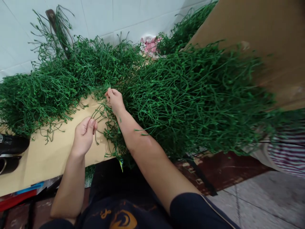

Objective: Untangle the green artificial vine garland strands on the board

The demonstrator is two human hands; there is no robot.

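My left hand (pixel 85 132) is closed in a pinch over the cardboard sheet (pixel 54 156), with thin green artificial-looking stems (pixel 97 113) between its thumb and fingers. Farther forward and to the right, my right hand (pixel 114 100) is also closed, its fingertips at the edge of the green stems. What exactly it grips is hidden by the fingers. A large heap of green stems (pixel 171 95) with small tips lies along and beyond my right forearm. Another heap (pixel 59 86) spreads at the back left.
White tiles (pixel 100 16) form the wall behind. A brown cardboard panel (pixel 269 41) leans at the right. A dark upright bar (pixel 57 31) rises from the left heap. A black object (pixel 13 144) sits at the left edge; pink-and-white cloth (pixel 151 46) lies at the back.
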